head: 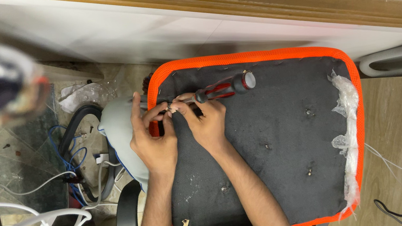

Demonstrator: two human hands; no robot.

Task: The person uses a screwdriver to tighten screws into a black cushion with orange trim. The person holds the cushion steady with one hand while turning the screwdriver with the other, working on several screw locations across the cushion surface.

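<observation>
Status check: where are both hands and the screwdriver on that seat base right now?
Left hand pinching a small part at the tip. Right hand gripping red-and-black screwdriver, lying flat over upturned seat base. Loose plastic wrap along far edge, clear of hands.

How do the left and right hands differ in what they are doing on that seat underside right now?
The right hand grips a red-and-black screwdriver lying nearly flat; the left hand holds no tool and pinches at its tip. The left hand sits at the seat's orange edge, the right hand farther in over the dark fabric. Both meet at the same spot.
</observation>
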